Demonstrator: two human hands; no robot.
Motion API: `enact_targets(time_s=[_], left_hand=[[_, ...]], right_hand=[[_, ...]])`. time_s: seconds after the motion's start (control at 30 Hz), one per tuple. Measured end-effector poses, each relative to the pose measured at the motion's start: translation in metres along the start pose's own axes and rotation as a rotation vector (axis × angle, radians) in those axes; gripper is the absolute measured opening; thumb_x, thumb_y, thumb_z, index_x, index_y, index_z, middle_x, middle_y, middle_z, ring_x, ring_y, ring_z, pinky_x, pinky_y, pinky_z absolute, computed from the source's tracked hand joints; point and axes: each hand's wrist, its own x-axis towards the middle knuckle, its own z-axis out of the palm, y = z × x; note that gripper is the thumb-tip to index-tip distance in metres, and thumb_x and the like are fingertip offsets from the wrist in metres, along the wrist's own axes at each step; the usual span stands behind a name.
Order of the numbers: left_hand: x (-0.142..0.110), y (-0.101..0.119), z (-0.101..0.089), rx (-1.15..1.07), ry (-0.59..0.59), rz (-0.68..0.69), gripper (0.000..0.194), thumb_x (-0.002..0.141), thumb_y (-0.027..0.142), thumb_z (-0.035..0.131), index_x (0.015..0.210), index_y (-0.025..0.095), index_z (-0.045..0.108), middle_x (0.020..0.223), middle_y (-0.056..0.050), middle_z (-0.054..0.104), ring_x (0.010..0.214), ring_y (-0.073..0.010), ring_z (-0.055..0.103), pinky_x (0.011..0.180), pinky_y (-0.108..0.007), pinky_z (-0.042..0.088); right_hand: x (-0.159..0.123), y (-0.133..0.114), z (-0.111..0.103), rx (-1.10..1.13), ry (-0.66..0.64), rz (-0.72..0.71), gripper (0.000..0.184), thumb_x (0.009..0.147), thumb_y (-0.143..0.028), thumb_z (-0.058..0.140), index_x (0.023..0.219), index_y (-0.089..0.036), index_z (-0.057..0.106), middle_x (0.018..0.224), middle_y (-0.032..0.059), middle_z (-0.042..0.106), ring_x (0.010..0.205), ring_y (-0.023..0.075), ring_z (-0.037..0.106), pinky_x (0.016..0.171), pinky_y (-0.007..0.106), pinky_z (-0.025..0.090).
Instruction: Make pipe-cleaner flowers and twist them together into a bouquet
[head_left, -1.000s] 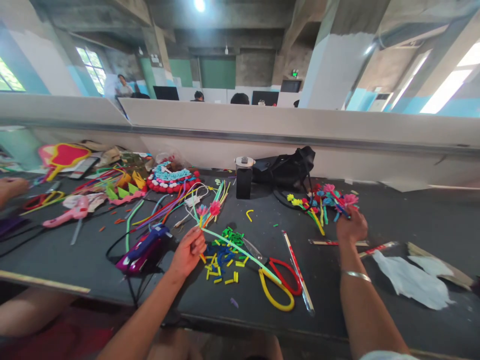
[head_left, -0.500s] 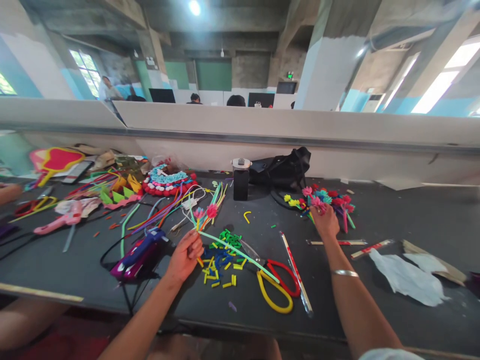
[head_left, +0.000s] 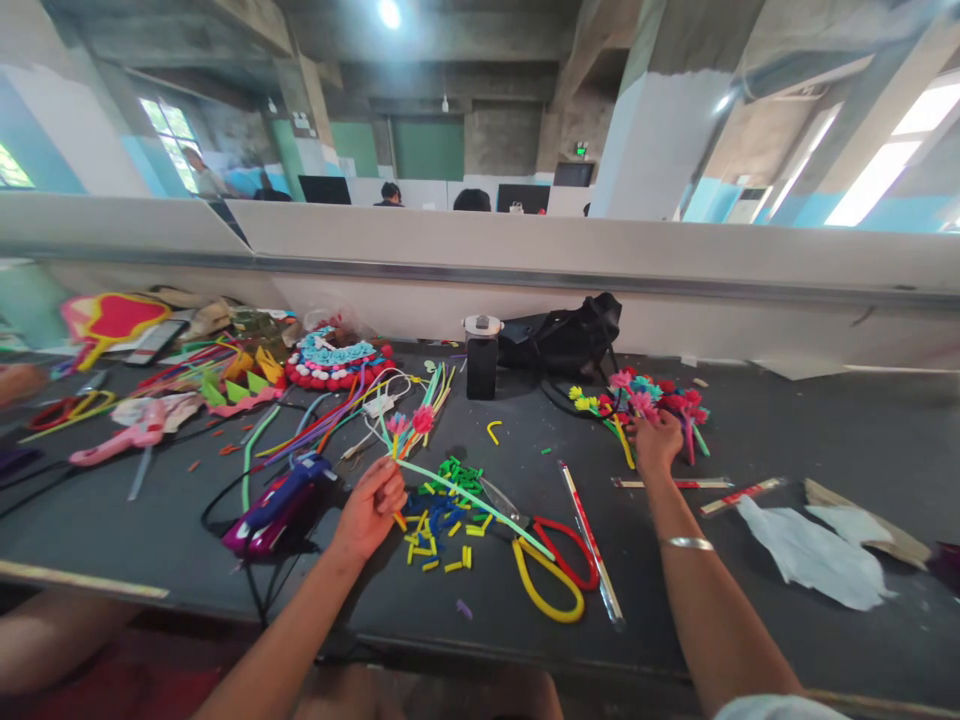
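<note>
My left hand (head_left: 373, 508) is closed round the stems of pink craft flowers (head_left: 422, 420), whose fringed heads stand above my fingers. One pale green stem (head_left: 480, 507) reaches out to the right over the scissors (head_left: 551, 580), which have one red and one yellow handle. At the right, my right hand (head_left: 658, 440) has its fingers curled on a pink flower (head_left: 642, 403) in a pile of colourful craft flowers (head_left: 686, 408); the fingertips are partly hidden. Between the hands lie small cut pieces of green, blue and yellow pipe cleaner (head_left: 450, 515).
A purple-blue glue gun (head_left: 277, 508) with a black cable lies left of my left hand. Behind stand a dark cup (head_left: 482, 370) and a black bag (head_left: 562, 340). Wrapped sticks (head_left: 592, 545) and white paper (head_left: 814, 555) lie right. A co-worker's hand (head_left: 21, 383) shows far left.
My right hand has shifted slightly right at the flower pile, and more of a yellow stem shows beside it. My left hand stays almost still with its flowers.
</note>
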Motion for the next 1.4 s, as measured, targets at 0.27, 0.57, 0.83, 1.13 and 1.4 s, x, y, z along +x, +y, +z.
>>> enact_targets(time_s=[0.27,0.57,0.83,1.13,1.4], left_hand=[[0.0,0.0,0.001,0.01,-0.002,0.002,0.014,0.081,0.015,0.068,0.08,0.016,0.054,0.052,0.009,0.042,0.036,-0.0014,0.031,0.039,-0.015,0.024],[0.001,0.001,0.001,0.017,-0.005,-0.002,0.014,0.081,0.015,0.068,0.081,0.016,0.054,0.052,0.009,0.043,0.036,-0.0013,0.032,0.039,-0.014,0.025],[-0.001,0.002,0.003,-0.001,0.0,-0.004,0.014,0.081,0.013,0.068,0.082,0.016,0.055,0.053,0.009,0.043,0.035,-0.0011,0.032,0.039,-0.014,0.025],[0.0,0.001,0.002,0.017,0.001,-0.005,0.013,0.082,0.014,0.067,0.08,0.016,0.054,0.052,0.009,0.043,0.036,-0.0013,0.032,0.039,-0.014,0.026],[0.0,0.002,0.002,0.014,0.005,-0.001,0.013,0.081,0.013,0.067,0.08,0.016,0.054,0.052,0.009,0.042,0.035,-0.0014,0.032,0.039,-0.014,0.026]], right_hand=[[0.019,-0.006,-0.008,0.208,0.126,0.054,0.035,0.096,-0.03,0.057,0.128,-0.017,0.052,0.112,0.0072,0.062,0.084,0.0154,0.065,0.069,0.031,0.058],[0.002,0.004,0.001,-0.102,-0.174,0.086,0.03,0.094,-0.034,0.06,0.117,-0.015,0.06,0.114,0.0073,0.063,0.095,0.0191,0.065,0.08,0.038,0.056],[0.001,-0.002,-0.018,-0.459,-0.084,0.024,0.034,0.093,-0.036,0.059,0.121,-0.017,0.058,0.126,0.0094,0.058,0.11,0.0239,0.059,0.093,0.047,0.05],[0.011,0.014,-0.019,-0.511,-0.101,0.154,0.031,0.094,-0.034,0.059,0.119,-0.017,0.059,0.121,0.0086,0.061,0.103,0.0211,0.062,0.088,0.043,0.054],[0.019,0.022,-0.008,-0.276,-0.029,0.03,0.031,0.094,-0.034,0.059,0.119,-0.015,0.059,0.117,0.0076,0.062,0.098,0.0205,0.064,0.083,0.04,0.056]])
